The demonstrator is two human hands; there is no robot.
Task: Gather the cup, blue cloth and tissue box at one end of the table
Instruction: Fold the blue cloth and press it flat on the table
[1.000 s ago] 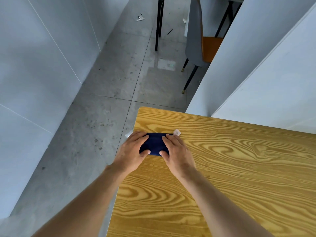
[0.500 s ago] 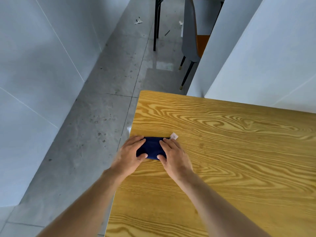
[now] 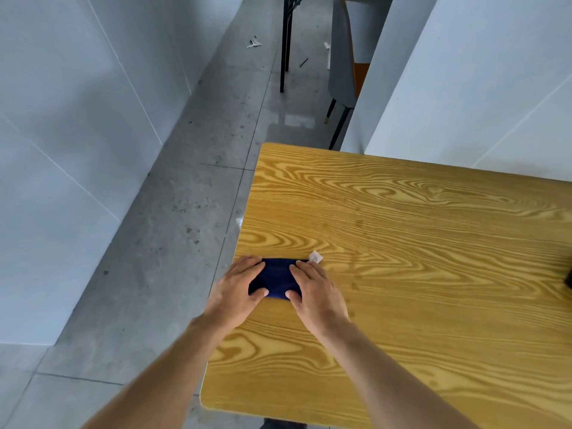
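Observation:
A folded dark blue cloth (image 3: 276, 276) with a small white tag lies on the wooden table (image 3: 402, 243), close to its left edge. My left hand (image 3: 236, 289) rests on the cloth's left end and my right hand (image 3: 315, 289) on its right end, fingers spread flat over it and thumbs at its near edge. Both hands press on the cloth where it lies on the tabletop. No cup or tissue box can be made out in this view.
Grey tiled floor runs along the table's left side, bounded by a white wall (image 3: 77, 134). A white partition (image 3: 464, 88) stands behind the table. A chair (image 3: 343, 72) with black legs is on the floor beyond. A dark object (image 3: 569, 275) shows at the right edge.
The view has tilted, so the table's far-left corner appears further from my hands. Both hands stay on the blue cloth at the table's left edge.

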